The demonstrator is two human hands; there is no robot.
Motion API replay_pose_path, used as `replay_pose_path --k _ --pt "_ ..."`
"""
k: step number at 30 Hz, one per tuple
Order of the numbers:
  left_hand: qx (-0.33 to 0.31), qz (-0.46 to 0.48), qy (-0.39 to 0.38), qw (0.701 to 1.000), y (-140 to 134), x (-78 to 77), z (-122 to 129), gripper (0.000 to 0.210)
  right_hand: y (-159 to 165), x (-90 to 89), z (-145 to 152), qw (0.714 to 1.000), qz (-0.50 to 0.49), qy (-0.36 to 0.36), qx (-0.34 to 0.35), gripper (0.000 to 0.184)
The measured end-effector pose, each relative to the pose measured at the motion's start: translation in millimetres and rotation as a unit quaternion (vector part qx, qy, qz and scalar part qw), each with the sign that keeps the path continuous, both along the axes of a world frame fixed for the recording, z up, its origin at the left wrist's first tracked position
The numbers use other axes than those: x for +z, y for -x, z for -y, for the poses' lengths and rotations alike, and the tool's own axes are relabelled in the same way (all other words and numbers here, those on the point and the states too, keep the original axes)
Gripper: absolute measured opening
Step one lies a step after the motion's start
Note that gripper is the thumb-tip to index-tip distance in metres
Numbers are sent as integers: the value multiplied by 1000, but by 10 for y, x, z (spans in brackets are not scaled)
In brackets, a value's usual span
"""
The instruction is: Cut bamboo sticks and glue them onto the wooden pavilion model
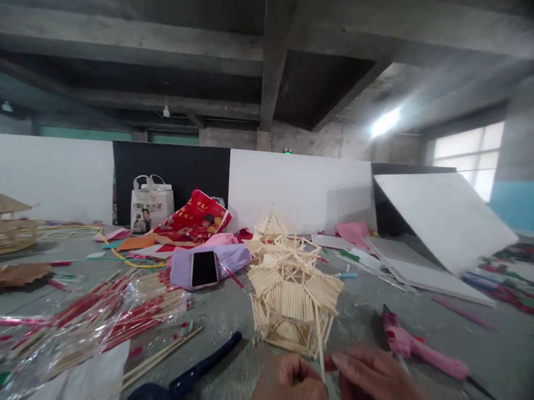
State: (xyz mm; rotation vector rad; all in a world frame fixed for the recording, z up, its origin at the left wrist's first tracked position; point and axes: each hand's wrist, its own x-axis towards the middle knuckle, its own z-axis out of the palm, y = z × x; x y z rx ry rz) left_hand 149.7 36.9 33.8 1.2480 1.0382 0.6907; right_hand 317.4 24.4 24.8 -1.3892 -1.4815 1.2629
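Note:
My left hand point(288, 385) is closed at the bottom centre, its curled fingers on the lower end of a thin wooden stick point(319, 339). The stick stands nearly upright, its top overlapping the front of a pagoda-like model point(293, 299) built of pale sticks. To the right of the stick is my right hand point(376, 375), fingers stretched toward it. Their tips are beside the stick; whether they touch it I cannot tell. A pink glue gun point(426, 352) lies right of the model. Left of my hands lies a dark blue hand cutter point(186, 380).
Plastic-wrapped sticks with red parts point(134, 315) spread over the left side. A phone point(204, 269) leans on purple paper point(181, 268). Behind are a red bag point(197, 218) and a white bag point(152, 202). White boards point(445, 221) lean at the right; another stick model point(6, 223) stands far left.

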Motion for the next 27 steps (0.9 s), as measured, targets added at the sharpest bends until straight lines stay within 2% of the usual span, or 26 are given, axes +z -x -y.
replay_pose_path --k 5,9,14,20,27 --pt "-36 45 -15 998 34 -74 -81 5 129 29 -144 998 -40 -1 38 49" --pt "-59 75 -18 995 49 -66 -112 4 180 28 -183 998 -50 -16 22 43" --pt "-59 97 -16 993 17 -79 -123 5 153 -22 -225 998 -62 22 23 39" --pt "-48 78 -33 995 -35 -184 -170 7 148 -7 -197 998 -64 14 1 35" --pt "-29 41 -24 998 -67 -110 -151 12 123 12 -207 998 -56 19 23 33"
